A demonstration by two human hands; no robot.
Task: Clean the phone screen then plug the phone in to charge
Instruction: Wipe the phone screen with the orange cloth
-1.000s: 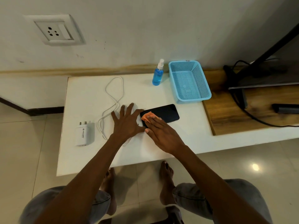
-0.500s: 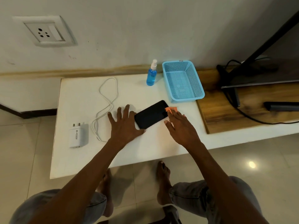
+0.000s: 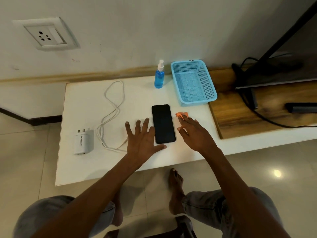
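Between flat hands: phone [image 3: 163,123] (screen up) | left hand [image 3: 143,137] spread | right hand [image 3: 194,132] presses cloth [image 3: 182,115]

Phone [image 3: 163,124]: black, screen dark, flat and face up on the white table [image 3: 82,103], long axis pointing away from the person. Orange cloth [image 3: 181,115]: just right of it. White cable [image 3: 113,109]: looped, unplugged, to the left. White charger [image 3: 83,142]: flat, 2 pins visible.

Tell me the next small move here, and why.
Probably let go of the orange cloth and reach for the white cable. The right hand has the cloth off the phone, whose screen lies bare; cable and charger lie unconnected left of the left hand.
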